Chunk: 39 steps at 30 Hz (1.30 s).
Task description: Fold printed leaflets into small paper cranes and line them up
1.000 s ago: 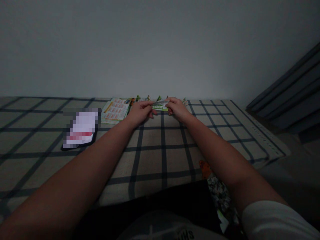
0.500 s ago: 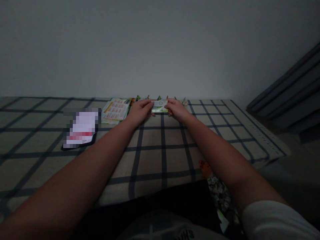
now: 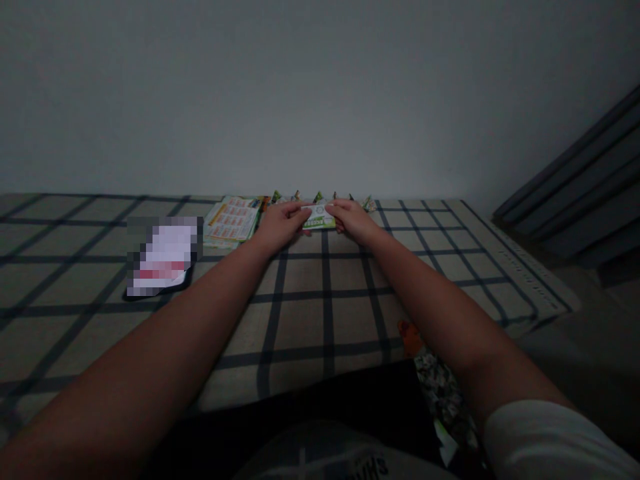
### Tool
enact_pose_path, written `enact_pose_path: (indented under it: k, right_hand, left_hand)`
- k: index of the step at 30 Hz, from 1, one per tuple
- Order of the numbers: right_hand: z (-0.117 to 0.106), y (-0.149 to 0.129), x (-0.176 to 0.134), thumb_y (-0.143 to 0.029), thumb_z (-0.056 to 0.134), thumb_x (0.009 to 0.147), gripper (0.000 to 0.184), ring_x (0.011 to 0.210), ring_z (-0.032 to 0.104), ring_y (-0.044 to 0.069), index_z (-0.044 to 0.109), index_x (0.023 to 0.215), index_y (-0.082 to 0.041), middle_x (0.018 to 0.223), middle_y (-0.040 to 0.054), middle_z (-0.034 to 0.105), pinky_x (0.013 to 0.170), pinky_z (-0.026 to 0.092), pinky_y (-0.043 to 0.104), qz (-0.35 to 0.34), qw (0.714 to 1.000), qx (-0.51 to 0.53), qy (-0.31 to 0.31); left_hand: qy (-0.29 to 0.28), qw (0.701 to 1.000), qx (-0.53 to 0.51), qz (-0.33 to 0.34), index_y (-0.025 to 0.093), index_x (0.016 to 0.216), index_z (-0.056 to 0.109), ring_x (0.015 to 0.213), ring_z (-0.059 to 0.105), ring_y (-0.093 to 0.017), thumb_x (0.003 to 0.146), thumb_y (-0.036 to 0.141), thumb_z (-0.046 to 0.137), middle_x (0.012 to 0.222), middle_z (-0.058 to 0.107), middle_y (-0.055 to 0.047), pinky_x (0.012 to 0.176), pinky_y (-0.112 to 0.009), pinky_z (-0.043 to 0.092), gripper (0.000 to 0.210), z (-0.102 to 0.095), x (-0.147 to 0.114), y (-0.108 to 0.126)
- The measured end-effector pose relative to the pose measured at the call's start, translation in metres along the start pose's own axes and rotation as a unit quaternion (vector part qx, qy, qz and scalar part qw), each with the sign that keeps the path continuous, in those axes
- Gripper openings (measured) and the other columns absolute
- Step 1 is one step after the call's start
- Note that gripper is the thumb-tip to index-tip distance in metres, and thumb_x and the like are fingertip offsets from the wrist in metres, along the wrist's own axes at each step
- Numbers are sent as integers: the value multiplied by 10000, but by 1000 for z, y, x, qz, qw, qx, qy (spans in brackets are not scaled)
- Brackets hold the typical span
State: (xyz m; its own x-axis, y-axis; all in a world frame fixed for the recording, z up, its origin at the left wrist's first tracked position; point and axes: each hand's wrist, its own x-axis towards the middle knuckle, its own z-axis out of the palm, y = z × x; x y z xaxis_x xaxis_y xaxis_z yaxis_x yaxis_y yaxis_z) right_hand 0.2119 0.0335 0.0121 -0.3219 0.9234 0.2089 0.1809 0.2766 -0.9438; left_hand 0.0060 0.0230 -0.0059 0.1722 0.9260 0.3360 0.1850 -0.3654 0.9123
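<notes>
Lower edge of the frame: a dark garment over the person's lap, with a white sleeve (image 3: 545, 440) at lower right. Just beside the right forearm, lower right of centre, one patterned item with an orange tip (image 3: 429, 373) lies at the near edge of the bed; its nature cannot be told in the dim light.

Both forearms run from the lower corners up toward the centre of the frame, stretched nearly straight and converging over the checked bedsheet (image 3: 320, 313), which is pale with dark grid lines.

Left hand (image 3: 283, 223): fingers curled narrow, thumb and forefinger pinched on the left end of one small green-and-white paper packet (image 3: 316, 217). Right hand (image 3: 353, 219): the same narrow pinch on the packet's right end. The packet sits between the two hands, just above centre of the frame, low over the sheet; whether it touches the sheet cannot be told.

Left of centre, one dark tablet (image 3: 161, 257) lies flat on the sheet, its screen blurred out. Beyond it, just beside the left hand, one printed leaflet (image 3: 231, 219) with orange panels lies flat.

Behind the hands, along the far edge of the bed, a row of small folded paper pieces (image 3: 370, 202) shows green tips; about five or six peaks are visible, the exact count uncertain as the hands cover part of the row.

Farthest: a plain grey wall (image 3: 320, 93); at right, a dark slanted panel (image 3: 585, 193).
</notes>
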Motion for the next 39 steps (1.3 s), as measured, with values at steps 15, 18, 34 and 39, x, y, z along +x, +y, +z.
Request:
enact_pose_path:
  k: [15,18,34,39]
  right_hand:
    - [0,8,4,-358,634,914,200,695,540,139,673,896,-163,755,2,593,647,428,268,-66,994,-90,-8]
    - [-3,14,7,-358,683,895,233,702,504,150,682,1047,-181,753,-21,539,679,419,283,-114,979,-164,50]
    - [13,-3,-8,-462,753,900,280,997,582,237,685,928,-192,1023,79,662,886,399,336,-249,884,-395,-16]
    - [7,-1,-6,-375,689,943,181,1004,572,238,693,926,-194,994,77,649,914,408,352,-260,893,-368,-16]
  left_hand:
    - [-4,1000,6,-12,145,950,823,575,619,-139,857,485,682,684,710,-41,554,-242,490,380,1,-1,5]
    - [3,1000,30,0,151,1018,827,577,629,-140,879,455,656,698,724,-39,560,-237,479,375,0,0,3]
    - [3,998,64,1,166,1163,815,708,690,-183,872,526,659,833,787,-63,699,-288,545,489,-2,-3,8]
    - [-2,998,-52,-36,144,1204,782,663,691,-175,832,559,709,775,754,-54,713,-333,591,563,2,-2,4]
